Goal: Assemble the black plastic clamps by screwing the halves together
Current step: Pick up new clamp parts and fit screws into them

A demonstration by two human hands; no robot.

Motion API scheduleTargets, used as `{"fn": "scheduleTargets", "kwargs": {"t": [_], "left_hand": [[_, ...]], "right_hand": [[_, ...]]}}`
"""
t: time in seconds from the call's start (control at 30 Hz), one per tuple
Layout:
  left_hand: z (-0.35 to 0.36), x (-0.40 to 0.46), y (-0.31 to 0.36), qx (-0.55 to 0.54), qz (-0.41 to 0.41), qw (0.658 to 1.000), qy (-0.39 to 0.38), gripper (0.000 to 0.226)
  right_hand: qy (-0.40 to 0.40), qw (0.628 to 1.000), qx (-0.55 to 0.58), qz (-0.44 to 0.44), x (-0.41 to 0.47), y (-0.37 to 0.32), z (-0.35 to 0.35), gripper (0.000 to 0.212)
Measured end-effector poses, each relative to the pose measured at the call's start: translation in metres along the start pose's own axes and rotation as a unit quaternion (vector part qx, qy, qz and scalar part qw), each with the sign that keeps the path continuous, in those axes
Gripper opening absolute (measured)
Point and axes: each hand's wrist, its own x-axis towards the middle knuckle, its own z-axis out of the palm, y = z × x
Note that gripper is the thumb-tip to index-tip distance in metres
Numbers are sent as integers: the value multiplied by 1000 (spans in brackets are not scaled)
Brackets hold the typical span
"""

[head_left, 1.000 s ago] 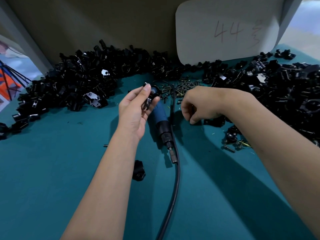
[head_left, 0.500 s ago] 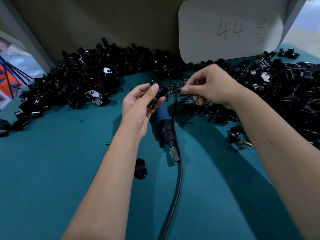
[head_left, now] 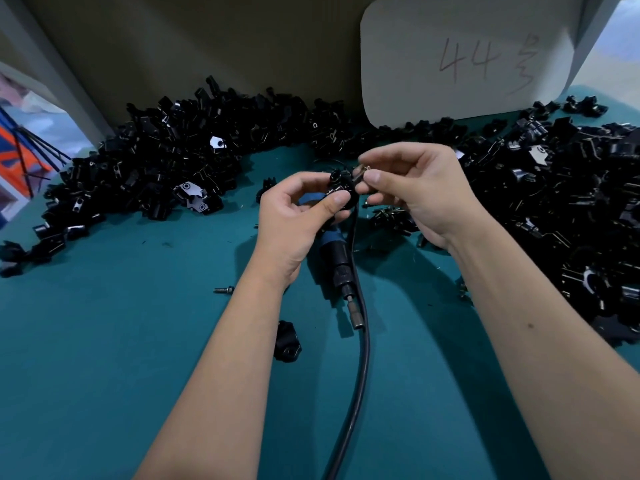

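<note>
Pinching seen both sides: black clamp [head_left: 341,188] was gripped by left hand [head_left: 294,216] above teal table [head_left: 121,341]; small screw [head_left: 362,172] was pinched by right hand [head_left: 415,192] at clamp's edge. Driver [head_left: 337,261] was left lying below; loose clamp half [head_left: 287,341] nearby.

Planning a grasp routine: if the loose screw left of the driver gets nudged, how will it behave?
The screw lies on its side on the mat, so it would probably roll in an arc, head pivoting. It looks small and metallic: likely light, stiff, and slippery to pinch.
</note>
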Motion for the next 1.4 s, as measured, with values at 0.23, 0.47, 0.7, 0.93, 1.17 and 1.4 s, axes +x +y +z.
{"fn": "scheduleTargets", "kwargs": {"t": [0.23, 0.47, 0.7, 0.93, 1.17, 1.4], "left_hand": [[-1, 0, 2, 24, 3, 1000, -6, 26], [-2, 1, -1, 18, -4, 1000, 6, 22], [-7, 5, -2, -5, -8, 997, 71, 15], [-7, 5, -1, -35, -21, 994, 106, 15], [-4, 6, -4, 26, 2, 998, 60, 17], [6, 4, 0, 77, 10, 997, 19, 21]], "right_hand": [[-10, 999, -42, -26, 1, 4, -1, 15], [21, 994, -101, -33, 4, 4, -1, 12], [84, 944, -316, 32, 6, 4, 2, 20], [-202, 822, -504, 169, 4, -11, 4, 17], [-12, 951, -296, 85, 4, -13, -1, 6], [25, 997, -68, -5, 6, -11, 10, 5]]}}
